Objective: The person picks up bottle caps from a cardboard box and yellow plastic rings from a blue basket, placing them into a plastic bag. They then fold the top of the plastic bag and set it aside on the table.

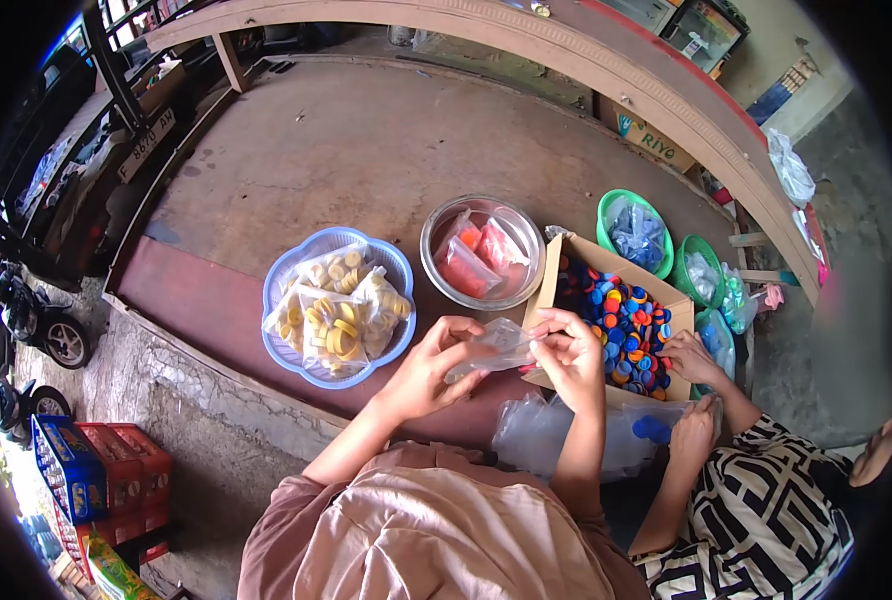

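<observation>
A small clear plastic bag (504, 342) is stretched between my hands above the table's front edge. My left hand (434, 368) pinches its left side, fingers closed on the film. The right hand (572, 358) grips the opposite side between thumb and fingertips. Just left lies a blue scalloped basket (338, 237) heaped with clear bags of yellow and cream caps (338, 320). Beyond my hands sits a metal bowl (432, 252) containing bags of red pieces (469, 265). Beside my right hand stands a cardboard box (542, 300) full of loose blue, red, orange and yellow caps (621, 330).
To my right, a person reaches one hand (696, 360) to the box; their other hand (694, 438) holds a bag with blue caps (652, 430). Loose clear bags (536, 432) lie before me. Green baskets (606, 205) stand at the right; a wooden rail (566, 65) borders the far side.
</observation>
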`<state>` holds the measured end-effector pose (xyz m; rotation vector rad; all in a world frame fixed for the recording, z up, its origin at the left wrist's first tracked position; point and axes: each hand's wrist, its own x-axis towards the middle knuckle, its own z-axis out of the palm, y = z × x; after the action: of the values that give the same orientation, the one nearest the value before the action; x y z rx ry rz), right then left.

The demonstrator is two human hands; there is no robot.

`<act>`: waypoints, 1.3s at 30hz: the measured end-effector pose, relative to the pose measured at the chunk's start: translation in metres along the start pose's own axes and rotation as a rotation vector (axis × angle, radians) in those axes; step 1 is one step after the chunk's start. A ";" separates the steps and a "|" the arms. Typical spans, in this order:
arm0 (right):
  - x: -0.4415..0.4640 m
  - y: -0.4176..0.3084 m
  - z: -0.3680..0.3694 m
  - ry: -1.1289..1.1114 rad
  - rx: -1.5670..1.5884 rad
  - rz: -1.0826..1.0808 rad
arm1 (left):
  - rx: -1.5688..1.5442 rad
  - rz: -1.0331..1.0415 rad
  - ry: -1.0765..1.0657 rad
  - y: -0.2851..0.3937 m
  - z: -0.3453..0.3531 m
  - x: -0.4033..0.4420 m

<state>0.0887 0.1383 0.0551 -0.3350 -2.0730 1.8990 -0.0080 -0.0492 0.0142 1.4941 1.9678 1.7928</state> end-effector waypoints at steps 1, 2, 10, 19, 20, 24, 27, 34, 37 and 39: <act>-0.001 -0.003 0.002 0.029 -0.054 -0.032 | 0.167 0.055 -0.047 0.005 -0.008 0.006; -0.003 -0.006 0.003 0.062 -0.108 -0.062 | 0.334 0.085 -0.091 0.012 -0.017 0.011; -0.016 -0.031 0.013 0.105 -0.589 -0.221 | 0.416 0.404 -0.473 0.058 -0.039 0.016; -0.035 -0.048 0.009 -0.299 -0.463 -0.232 | 0.125 0.558 -0.616 0.075 -0.047 0.018; -0.035 -0.050 0.008 -0.325 -0.442 -0.223 | 0.091 0.577 -0.633 0.077 -0.046 0.019; -0.043 -0.054 -0.001 -0.599 -0.377 0.024 | 0.211 0.462 -0.718 0.078 -0.051 0.023; -0.046 -0.051 -0.012 -0.431 -0.376 -0.171 | 0.215 0.439 -0.705 0.076 -0.057 0.019; -0.053 -0.056 -0.007 -0.619 -0.383 -0.241 | 0.338 0.362 -0.647 0.080 -0.065 0.019; -0.055 -0.058 -0.004 -0.576 -0.473 -0.197 | 0.361 0.350 -0.647 0.076 -0.069 0.022; -0.054 -0.060 -0.012 -0.517 -0.532 -0.168 | 0.341 0.336 -0.539 0.074 -0.074 0.027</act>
<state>0.1450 0.1233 0.1120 0.2475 -2.8306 1.4092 -0.0259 -0.0957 0.1102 2.2325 1.8723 0.9845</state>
